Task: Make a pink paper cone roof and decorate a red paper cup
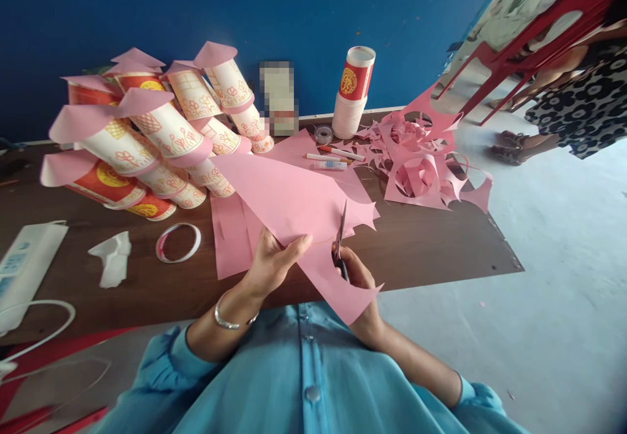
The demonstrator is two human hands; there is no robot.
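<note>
Teal button-front shirt (264,382) up close in the head view, by the table's (435,251) near edge. Left hand (274,258) has its fingers pinching a big pink paper sheet (289,199) over that edge; right hand (360,274) grips black-handled scissors (337,254). Cut looks partway. Pink-roofed paper-cup towers (157,124) seem done, far left; unroofed cup stack (350,117) waits at the far edge.
</note>
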